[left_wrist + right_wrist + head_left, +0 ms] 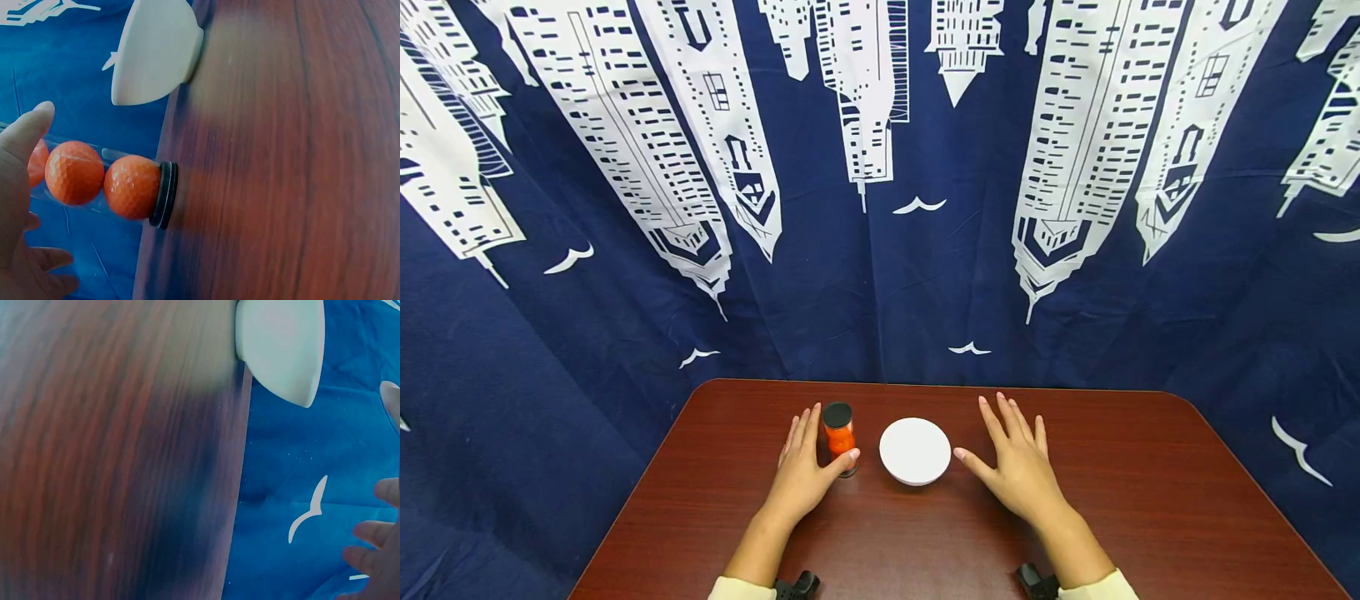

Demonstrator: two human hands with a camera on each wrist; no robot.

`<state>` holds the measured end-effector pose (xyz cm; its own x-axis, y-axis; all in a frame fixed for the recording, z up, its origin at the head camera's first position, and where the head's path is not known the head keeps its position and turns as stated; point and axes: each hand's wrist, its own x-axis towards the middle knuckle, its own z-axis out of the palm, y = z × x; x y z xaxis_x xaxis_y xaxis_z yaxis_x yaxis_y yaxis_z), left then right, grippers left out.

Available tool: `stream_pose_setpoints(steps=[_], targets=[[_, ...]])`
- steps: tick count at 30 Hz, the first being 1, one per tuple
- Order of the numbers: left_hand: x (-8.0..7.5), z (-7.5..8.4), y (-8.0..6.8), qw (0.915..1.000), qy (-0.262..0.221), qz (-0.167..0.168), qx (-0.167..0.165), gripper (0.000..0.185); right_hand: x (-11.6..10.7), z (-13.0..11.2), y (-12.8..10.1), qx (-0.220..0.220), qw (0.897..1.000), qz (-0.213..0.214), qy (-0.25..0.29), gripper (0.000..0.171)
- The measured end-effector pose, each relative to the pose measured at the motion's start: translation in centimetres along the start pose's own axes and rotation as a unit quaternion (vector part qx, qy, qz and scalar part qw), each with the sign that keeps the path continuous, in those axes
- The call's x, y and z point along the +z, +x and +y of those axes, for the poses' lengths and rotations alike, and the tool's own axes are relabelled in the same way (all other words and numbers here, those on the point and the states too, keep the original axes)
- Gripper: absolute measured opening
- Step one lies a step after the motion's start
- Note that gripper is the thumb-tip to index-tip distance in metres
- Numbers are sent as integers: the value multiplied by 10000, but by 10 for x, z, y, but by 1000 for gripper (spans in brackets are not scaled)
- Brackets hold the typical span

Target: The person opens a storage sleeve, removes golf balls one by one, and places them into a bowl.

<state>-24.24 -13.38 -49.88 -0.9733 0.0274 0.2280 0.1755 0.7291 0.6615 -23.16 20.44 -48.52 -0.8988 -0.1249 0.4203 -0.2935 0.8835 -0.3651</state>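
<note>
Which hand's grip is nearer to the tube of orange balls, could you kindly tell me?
Left. The left grip is close beside the tube of orange balls, at its left; the right grip is farther off, to the right of the white bowl.

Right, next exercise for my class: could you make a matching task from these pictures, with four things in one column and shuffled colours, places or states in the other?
Things:
1. tube of balls
2. bowl
3. table
4. right hand

Descriptions:
A. white, between the two hands
B. fingers spread, holding nothing
C. orange contents, black top
D. reddish-brown wood grain

Pairs: 1-C, 2-A, 3-D, 4-B
</note>
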Motion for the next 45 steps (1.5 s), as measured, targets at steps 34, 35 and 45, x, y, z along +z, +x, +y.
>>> stream_pose_setpoints(steps=[34, 35, 45], targets=[[12, 10, -3, 9919, -1230, 17, 308, 44, -4, -38, -8, -468, 9883, -236, 1435, 68], [12, 11, -4, 9919, -1231, 2, 320, 45, -4, -39, -8, -478, 9875, -237, 1482, 67], [9, 25, -10, 9945, -889, -30, 559, 52, -3, -50, -10, -704, 9854, -146, 1546, 61]])
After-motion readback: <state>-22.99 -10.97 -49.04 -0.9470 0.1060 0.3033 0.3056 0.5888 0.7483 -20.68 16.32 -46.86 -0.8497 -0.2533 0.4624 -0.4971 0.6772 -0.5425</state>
